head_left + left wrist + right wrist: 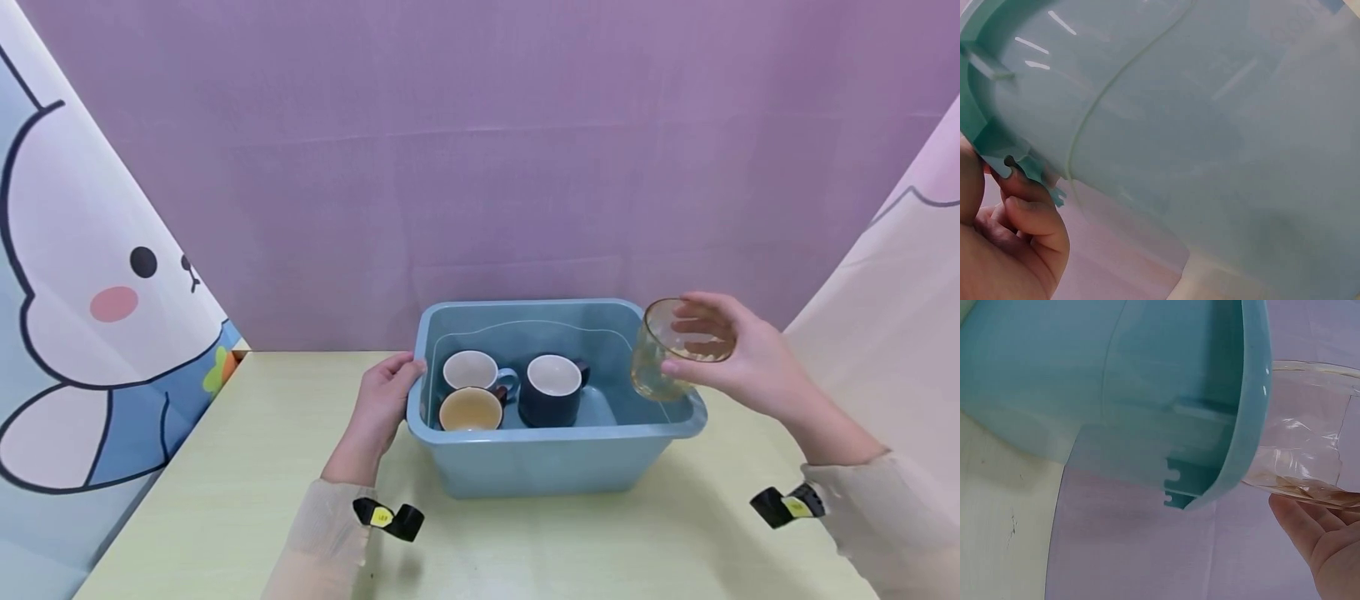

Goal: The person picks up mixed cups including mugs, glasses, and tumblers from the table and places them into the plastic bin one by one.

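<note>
A blue plastic bin [536, 467] stands on the table. Its left rim is gripped by my left hand [382, 400], whose fingers curl under the edge in the left wrist view. My right hand [750, 362] holds a clear amber-tinted drinking glass [651, 367] over the bin's right end, fingers on one side and thumb on the other. The right wrist view shows the glass [1297, 437] beyond the bin's rim [1257, 394]. Inside the bin are a light blue mug [470, 369], a mug with a tan interior [470, 411] and a dark navy mug [551, 400].
The pale yellow-green table [300, 433] carries the bin. Behind it hangs a purple cloth [480, 167]. A cartoon-printed cloth [97, 250] flanks the left side, and a pale one [892, 308] the right. Black straps [388, 518] sit at both wrists.
</note>
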A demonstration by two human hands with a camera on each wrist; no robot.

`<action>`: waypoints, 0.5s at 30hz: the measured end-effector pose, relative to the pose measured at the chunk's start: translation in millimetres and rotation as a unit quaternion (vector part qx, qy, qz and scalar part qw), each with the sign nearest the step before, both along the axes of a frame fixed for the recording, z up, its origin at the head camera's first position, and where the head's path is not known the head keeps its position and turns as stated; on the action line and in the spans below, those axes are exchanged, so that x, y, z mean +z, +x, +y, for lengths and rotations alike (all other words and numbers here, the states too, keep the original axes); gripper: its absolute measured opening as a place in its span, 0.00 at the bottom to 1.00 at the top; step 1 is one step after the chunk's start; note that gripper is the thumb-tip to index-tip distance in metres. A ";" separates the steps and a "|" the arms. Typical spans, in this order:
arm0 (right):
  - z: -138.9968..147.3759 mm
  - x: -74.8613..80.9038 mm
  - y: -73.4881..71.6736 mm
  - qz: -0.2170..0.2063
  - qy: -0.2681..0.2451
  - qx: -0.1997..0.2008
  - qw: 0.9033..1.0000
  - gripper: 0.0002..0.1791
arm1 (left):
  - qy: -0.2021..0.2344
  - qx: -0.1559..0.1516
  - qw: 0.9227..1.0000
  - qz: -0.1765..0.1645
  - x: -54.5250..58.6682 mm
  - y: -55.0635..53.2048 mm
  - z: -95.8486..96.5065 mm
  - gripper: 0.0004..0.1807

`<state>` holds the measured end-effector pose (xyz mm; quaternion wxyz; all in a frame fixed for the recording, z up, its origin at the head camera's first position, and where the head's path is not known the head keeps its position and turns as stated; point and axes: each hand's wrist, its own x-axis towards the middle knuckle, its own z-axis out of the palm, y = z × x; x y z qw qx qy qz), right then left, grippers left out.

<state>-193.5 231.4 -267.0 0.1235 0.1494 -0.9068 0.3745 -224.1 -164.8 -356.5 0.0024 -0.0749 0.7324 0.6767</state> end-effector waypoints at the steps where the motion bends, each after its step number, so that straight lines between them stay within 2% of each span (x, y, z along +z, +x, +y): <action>1: -0.1 -0.9 -0.5 0.002 0.001 0.005 1.000 0.44 | 0.000 0.000 1.000 0.000 0.1 0.0 0.1 0.21; 7: -2.4 -5.9 -3.4 0.007 0.005 0.031 0.999 0.45 | 0.002 -0.003 1.000 0.000 1.1 0.8 0.2 0.21; 15: -11.3 -10.3 -5.9 0.006 0.002 0.048 0.999 0.42 | 0.007 -0.003 1.000 -0.001 1.7 0.5 0.0 0.21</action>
